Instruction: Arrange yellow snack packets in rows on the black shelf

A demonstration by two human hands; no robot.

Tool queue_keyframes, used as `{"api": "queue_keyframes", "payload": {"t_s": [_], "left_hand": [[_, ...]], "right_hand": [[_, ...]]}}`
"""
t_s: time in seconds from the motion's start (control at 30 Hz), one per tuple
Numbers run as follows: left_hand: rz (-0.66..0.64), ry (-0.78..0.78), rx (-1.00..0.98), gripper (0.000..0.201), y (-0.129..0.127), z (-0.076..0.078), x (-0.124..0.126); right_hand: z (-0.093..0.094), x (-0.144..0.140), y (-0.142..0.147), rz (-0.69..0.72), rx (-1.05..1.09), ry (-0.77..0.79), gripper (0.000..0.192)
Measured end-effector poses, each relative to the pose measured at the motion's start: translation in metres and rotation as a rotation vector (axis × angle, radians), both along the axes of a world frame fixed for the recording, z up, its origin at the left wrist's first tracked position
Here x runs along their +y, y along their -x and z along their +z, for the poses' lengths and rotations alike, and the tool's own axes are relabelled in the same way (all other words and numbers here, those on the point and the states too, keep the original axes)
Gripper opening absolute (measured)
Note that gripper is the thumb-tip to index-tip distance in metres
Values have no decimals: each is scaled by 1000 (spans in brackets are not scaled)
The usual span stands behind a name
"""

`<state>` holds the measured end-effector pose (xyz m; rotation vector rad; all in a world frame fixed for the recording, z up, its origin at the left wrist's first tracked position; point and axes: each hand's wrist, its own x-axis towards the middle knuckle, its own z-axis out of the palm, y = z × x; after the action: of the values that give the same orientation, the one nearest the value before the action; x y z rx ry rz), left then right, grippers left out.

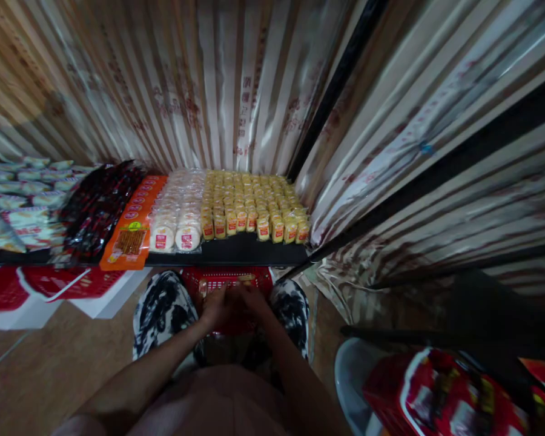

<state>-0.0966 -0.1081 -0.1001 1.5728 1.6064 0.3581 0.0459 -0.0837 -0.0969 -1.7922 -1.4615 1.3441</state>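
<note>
My left hand (214,307) and my right hand (253,299) are close together over a red plastic basket (263,278) between my knees. Both look closed, fingers curled inward; dim light and the hands themselves hide what is between them. Small yellowish wrapped pieces (246,279) lie in the basket just past my fingers. Above the basket runs a black shelf (236,253) with rows of small yellow-wrapped snacks (254,203). Left of these stand clear-wrapped stacks of round white biscuits (175,218), then an orange snack bag (129,233).
Dark red-black packets (97,209) and white-green packets (27,206) fill the shelf's left part. Red baskets and white boxes (104,300) sit below it. A black pole (336,91) crosses the striped plastic sheeting (227,79). At lower right are a pale bucket (352,375) and red packages (454,393).
</note>
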Motion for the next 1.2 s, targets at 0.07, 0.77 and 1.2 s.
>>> {"api": "queue_keyframes", "payload": {"t_s": [0.07, 0.77, 1.2], "left_hand": [[80, -20, -128, 51, 0, 8, 5], [432, -86, -871, 38, -19, 86, 47], [390, -381, -457, 30, -41, 102, 108]], "right_hand": [[6, -1, -2, -6, 63, 19, 46], [41, 0, -7, -279, 571, -83, 43], [62, 59, -28, -184, -45, -687, 38]]}}
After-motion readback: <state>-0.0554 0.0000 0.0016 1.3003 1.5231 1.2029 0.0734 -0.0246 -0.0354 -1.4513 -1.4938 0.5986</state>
